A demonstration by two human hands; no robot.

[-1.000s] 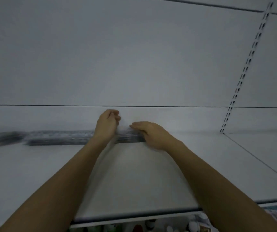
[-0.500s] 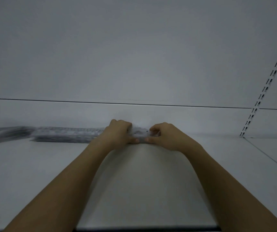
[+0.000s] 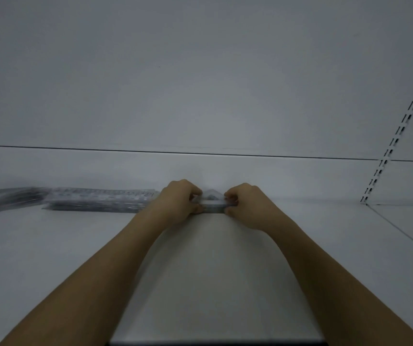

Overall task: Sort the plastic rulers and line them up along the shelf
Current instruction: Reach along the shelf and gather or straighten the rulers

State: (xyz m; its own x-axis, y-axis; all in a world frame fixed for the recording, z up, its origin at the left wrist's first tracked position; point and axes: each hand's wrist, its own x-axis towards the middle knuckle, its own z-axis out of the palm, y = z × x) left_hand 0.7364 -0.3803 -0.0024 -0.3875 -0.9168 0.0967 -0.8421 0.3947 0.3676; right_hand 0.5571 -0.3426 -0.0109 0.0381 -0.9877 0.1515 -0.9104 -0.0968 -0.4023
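Two hands pinch a clear plastic ruler at the back of the white shelf, against the rear wall: the left hand curls round one end, the right hand round the other. More rulers lie in a row just left of it, along the wall.

surface: white shelf | on it: clear plastic rulers in a row along the back wall
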